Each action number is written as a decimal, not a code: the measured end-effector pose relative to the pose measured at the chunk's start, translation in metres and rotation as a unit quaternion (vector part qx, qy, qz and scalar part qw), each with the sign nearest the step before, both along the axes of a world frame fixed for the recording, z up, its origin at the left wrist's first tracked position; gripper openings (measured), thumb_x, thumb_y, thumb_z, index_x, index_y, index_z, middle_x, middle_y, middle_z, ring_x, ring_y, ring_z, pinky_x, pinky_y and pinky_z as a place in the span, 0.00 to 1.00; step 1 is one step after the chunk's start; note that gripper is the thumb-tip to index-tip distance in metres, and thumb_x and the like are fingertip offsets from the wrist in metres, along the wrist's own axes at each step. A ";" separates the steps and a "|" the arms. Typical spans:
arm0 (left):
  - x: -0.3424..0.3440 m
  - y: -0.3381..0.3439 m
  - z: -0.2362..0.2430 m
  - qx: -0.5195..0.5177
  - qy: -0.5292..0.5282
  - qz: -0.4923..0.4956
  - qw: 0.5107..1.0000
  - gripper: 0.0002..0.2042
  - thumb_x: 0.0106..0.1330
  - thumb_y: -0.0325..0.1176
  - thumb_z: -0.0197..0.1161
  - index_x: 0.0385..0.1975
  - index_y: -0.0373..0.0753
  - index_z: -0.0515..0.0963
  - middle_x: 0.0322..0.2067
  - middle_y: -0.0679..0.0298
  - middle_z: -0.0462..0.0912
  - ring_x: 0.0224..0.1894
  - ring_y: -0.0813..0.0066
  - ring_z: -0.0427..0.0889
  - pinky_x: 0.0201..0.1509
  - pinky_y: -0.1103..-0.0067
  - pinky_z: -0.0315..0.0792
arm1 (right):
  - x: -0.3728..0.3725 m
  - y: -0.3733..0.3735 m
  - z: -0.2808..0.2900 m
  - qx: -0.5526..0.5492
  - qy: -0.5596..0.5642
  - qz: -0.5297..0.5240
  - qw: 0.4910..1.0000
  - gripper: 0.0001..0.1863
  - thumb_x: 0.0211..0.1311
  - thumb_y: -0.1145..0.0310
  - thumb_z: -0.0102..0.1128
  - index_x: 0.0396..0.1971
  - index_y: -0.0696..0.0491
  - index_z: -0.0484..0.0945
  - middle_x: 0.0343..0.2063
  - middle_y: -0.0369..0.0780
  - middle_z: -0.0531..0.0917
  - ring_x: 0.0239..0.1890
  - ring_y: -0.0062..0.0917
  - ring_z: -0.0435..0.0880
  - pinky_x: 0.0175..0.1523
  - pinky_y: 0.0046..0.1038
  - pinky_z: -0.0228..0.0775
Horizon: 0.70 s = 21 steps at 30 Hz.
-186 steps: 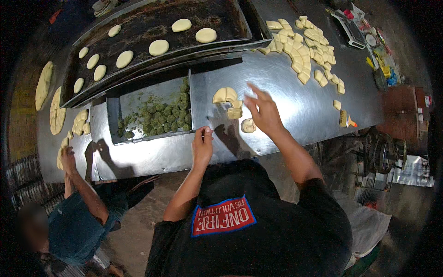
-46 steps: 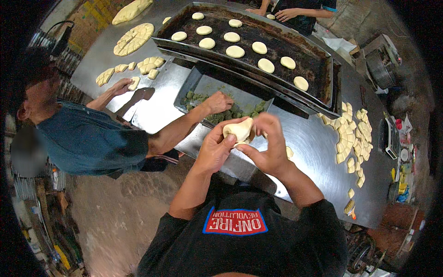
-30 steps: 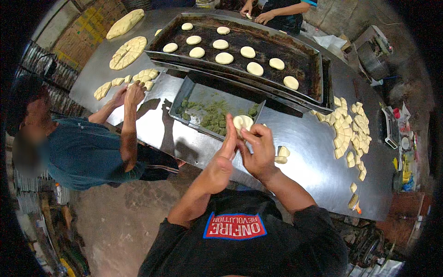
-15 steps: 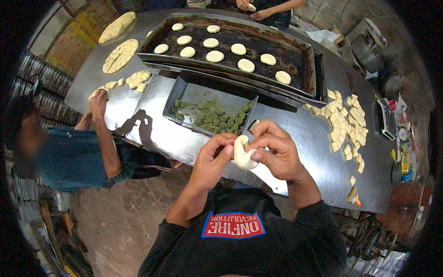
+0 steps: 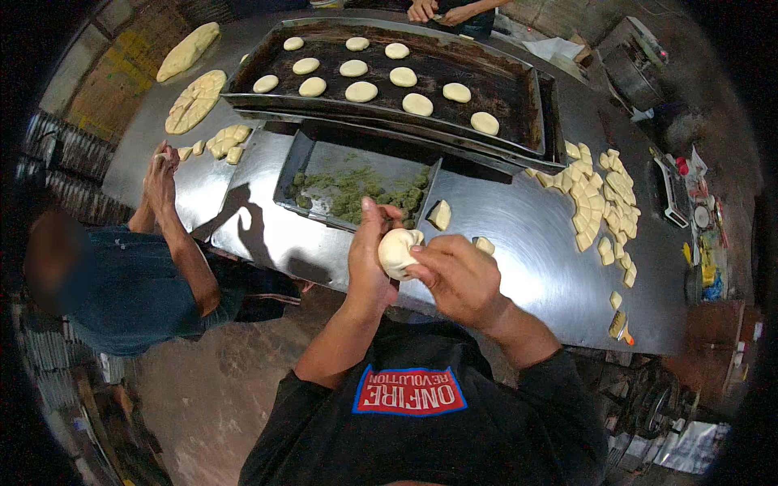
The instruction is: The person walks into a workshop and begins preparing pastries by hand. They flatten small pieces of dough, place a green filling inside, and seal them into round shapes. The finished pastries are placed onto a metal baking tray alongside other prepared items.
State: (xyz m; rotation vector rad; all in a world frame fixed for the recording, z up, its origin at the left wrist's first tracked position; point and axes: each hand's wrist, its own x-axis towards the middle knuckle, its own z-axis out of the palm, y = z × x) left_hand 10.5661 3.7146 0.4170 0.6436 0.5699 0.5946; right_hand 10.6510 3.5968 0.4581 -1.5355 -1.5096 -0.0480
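A pale, round dough ball [image 5: 397,253] with a gathered, pleated side rests against the palm of my left hand [image 5: 369,263], whose fingers curl up around it. My right hand [image 5: 463,278] pinches the dough's edge between thumb and fingers. Both hands are over the table's near edge. Just beyond them is a metal tray [image 5: 296,194] with green filling lumps [image 5: 397,194], partly hidden by my left fingers. One cut dough piece [image 5: 440,215] lies right of this tray, and another dough piece [image 5: 484,245] shows behind my right hand.
A large dark baking tray [image 5: 454,65] holds several flat dough rounds [image 5: 361,91]. Many cut dough pieces [image 5: 587,202] and a brush [image 5: 620,328] lie at right. A dough slab [image 5: 194,101] and a dough loaf [image 5: 188,51] lie at far left. Co-workers stand at left and across the table.
The folded dough between my fingertips is now a gathered ball in my left hand. One more round lies on the baking tray. The left co-worker's hands have come together.
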 end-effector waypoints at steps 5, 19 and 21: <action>0.013 -0.013 -0.017 -0.138 0.008 -0.151 0.979 0.23 0.70 0.59 0.46 0.36 0.42 0.73 0.23 0.66 0.76 0.21 0.79 0.78 0.18 0.82 0.71 | 0.028 -0.005 0.026 -0.188 0.248 0.039 0.950 0.11 0.52 0.73 0.69 0.35 0.59 0.81 0.35 0.44 0.80 0.34 0.30 0.82 0.36 0.27 0.73; 0.063 -0.079 -0.150 0.125 0.278 -0.340 0.890 0.16 0.72 0.43 0.52 0.45 0.35 0.74 0.34 0.61 0.80 0.30 0.76 0.80 0.27 0.79 0.77 | 0.060 -0.131 -0.102 -0.299 0.055 -0.267 0.915 0.06 0.56 0.76 0.62 0.32 0.63 0.81 0.34 0.48 0.82 0.31 0.40 0.83 0.38 0.33 0.76; 0.063 -0.078 -0.190 0.259 0.228 -0.271 0.899 0.13 0.70 0.39 0.55 0.43 0.36 0.75 0.32 0.60 0.82 0.27 0.76 0.80 0.29 0.78 0.75 | 0.075 -0.168 -0.163 -0.402 0.042 -0.307 0.862 0.07 0.57 0.73 0.59 0.30 0.60 0.82 0.37 0.47 0.82 0.36 0.39 0.82 0.42 0.35 0.75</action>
